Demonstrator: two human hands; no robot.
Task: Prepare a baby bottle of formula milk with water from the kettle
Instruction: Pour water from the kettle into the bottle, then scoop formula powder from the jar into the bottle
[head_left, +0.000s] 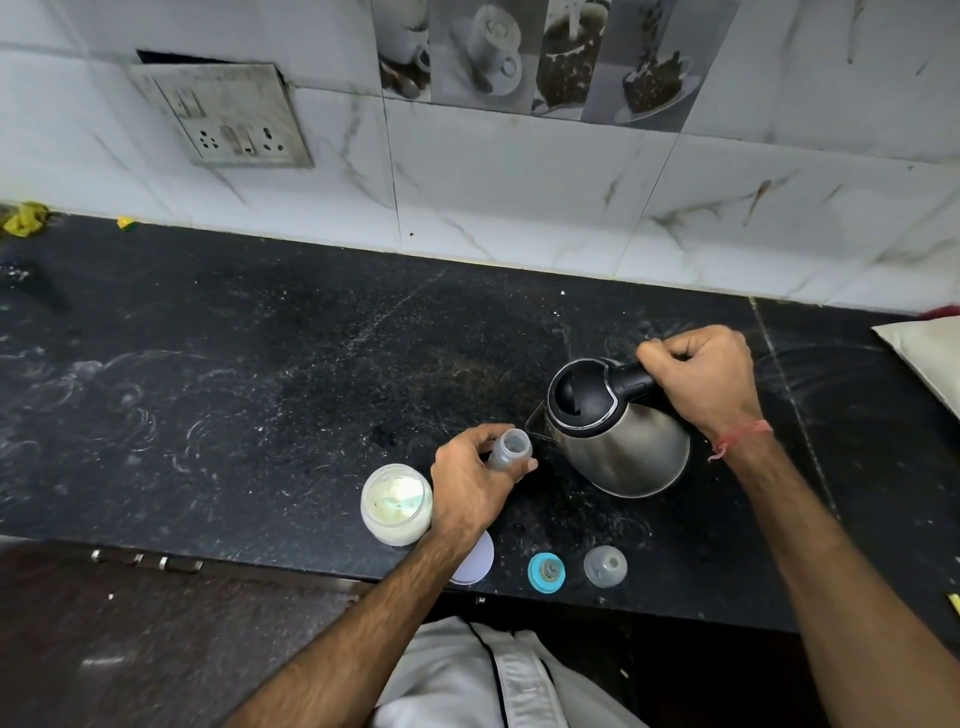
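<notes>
On the black speckled stone counter (260, 364), left of the kettle, stands an open glass jar (397, 504) of pale formula powder, round and squat, with a light blue scoop lying in the powder. Just right of the jar, the left hand (470, 480) curls its fingers and thumb round the baby bottle (510, 451), a small translucent greyish plastic cylinder with no teat on it. The bottle's long axis leans, and its open round mouth points up and toward the kettle's spout, which sits just beside the rim. Below the left wrist a flat white lid (475, 564) lies partly hidden near the counter's front edge.

Right of the bottle, the kettle (618, 431) is tipped toward it, spout aimed left and down at the bottle mouth, handle trailing to the right. Its body is brushed steel, rounded and wider at the base; its lid and handle are glossy black plastic with a thin chrome band round the top. Whether water is running I cannot tell. The right hand (701, 374) grips the black handle with all fingers wrapped tight; a red thread circles that wrist.

In front of the kettle, near the counter edge, lie a teal screw ring (546, 571) and, to its right, a clear domed cap (605, 566).
</notes>
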